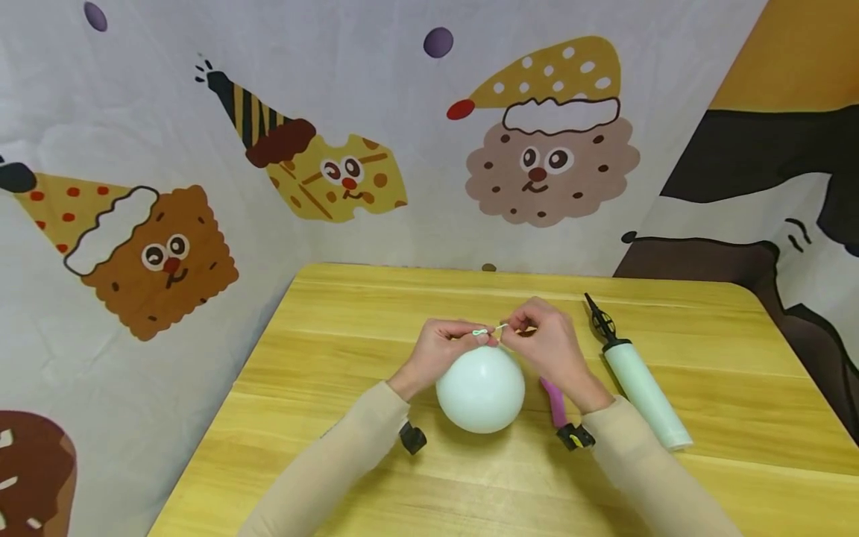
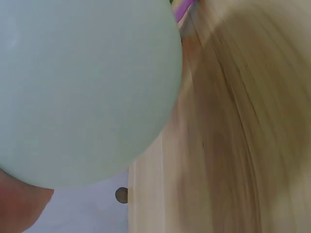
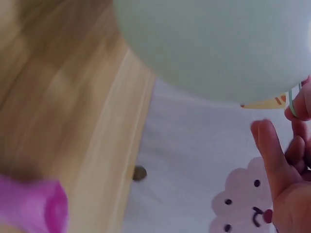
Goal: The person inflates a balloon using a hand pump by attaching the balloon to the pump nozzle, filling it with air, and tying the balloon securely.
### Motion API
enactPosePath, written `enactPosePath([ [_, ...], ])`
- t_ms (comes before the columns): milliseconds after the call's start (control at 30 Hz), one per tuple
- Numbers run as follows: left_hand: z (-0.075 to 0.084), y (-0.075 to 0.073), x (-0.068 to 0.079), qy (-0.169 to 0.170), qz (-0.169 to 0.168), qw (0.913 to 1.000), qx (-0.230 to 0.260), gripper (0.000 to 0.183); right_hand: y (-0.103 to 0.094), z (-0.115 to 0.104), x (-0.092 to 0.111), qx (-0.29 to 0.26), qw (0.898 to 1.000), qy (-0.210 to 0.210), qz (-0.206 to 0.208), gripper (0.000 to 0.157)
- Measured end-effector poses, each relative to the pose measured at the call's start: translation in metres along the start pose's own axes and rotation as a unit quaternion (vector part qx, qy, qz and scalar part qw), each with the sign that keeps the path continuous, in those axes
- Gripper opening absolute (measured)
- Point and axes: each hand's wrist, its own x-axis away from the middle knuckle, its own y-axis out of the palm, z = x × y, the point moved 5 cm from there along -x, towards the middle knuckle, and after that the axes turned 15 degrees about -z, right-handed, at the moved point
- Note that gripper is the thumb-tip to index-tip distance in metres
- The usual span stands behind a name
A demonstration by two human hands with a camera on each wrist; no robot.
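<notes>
A round, pale mint balloon (image 1: 480, 389) is inflated, its neck end up and toward the back. My left hand (image 1: 439, 350) pinches at the top of it, thumb and forefinger together, with a small light-green loop (image 1: 479, 333) showing at the fingertips. To its right, my right hand (image 1: 542, 339) pinches a thin light-green strand (image 1: 502, 326). Whether this is stretched neck or string, I cannot tell. The balloon (image 2: 82, 87) fills much of the left wrist view and hides most of the left hand. Right-hand fingers (image 3: 274, 160) show below the balloon in the right wrist view.
A mint hand pump (image 1: 646, 391) with a black nozzle lies on the wooden table (image 1: 322, 358) right of the right arm. A limp pink-purple balloon (image 1: 554, 403) lies between balloon and right wrist. Cartoon-printed cloth (image 1: 429, 246) hangs behind the table. Black cameras (image 1: 412, 438) sit at the wrists.
</notes>
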Motion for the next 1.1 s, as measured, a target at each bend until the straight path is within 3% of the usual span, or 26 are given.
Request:
enactPosePath([
  [100, -0.004, -0.001, -0.001, -0.015, 0.012, 0.9993, 0.031, 0.024, -0.002, -0.005, 0.004, 0.046, 0.997, -0.059, 0.025, 0.016],
  [167, -0.006, -0.002, -0.002, -0.029, 0.018, 0.9980, 0.054, 0.026, -0.002, -0.011, 0.007, 0.093, 0.989, -0.108, 0.046, 0.016],
  [233, -0.007, -0.003, -0.002, -0.045, 0.021, 0.9961, 0.073, 0.027, -0.001, -0.018, 0.011, 0.145, 0.973, -0.164, 0.071, 0.015],
  [400, -0.007, -0.004, -0.004, -0.088, 0.023, 0.9913, 0.096, 0.026, 0.001, -0.036, 0.017, 0.250, 0.917, -0.284, 0.121, 0.005],
  [500, -0.008, -0.005, -0.006, -0.110, 0.018, 0.9880, 0.106, 0.018, 0.002, -0.043, 0.018, 0.271, 0.899, -0.319, 0.133, 0.012],
  [600, -0.008, -0.005, -0.005, -0.123, 0.008, 0.9858, 0.114, 0.009, 0.002, -0.045, 0.018, 0.267, 0.897, -0.327, 0.133, 0.014],
  [800, -0.007, -0.006, -0.002, -0.122, -0.011, 0.9859, 0.114, 0.007, 0.003, -0.045, 0.017, 0.261, 0.905, -0.316, 0.113, 0.005],
  [967, -0.006, -0.007, 0.001, -0.124, -0.026, 0.9864, 0.105, 0.018, 0.005, -0.043, 0.017, 0.262, 0.914, -0.294, 0.093, 0.022],
  [1100, -0.007, -0.008, 0.002, -0.136, -0.043, 0.9852, 0.095, 0.021, 0.007, -0.043, 0.016, 0.256, 0.921, -0.280, 0.089, 0.024],
])
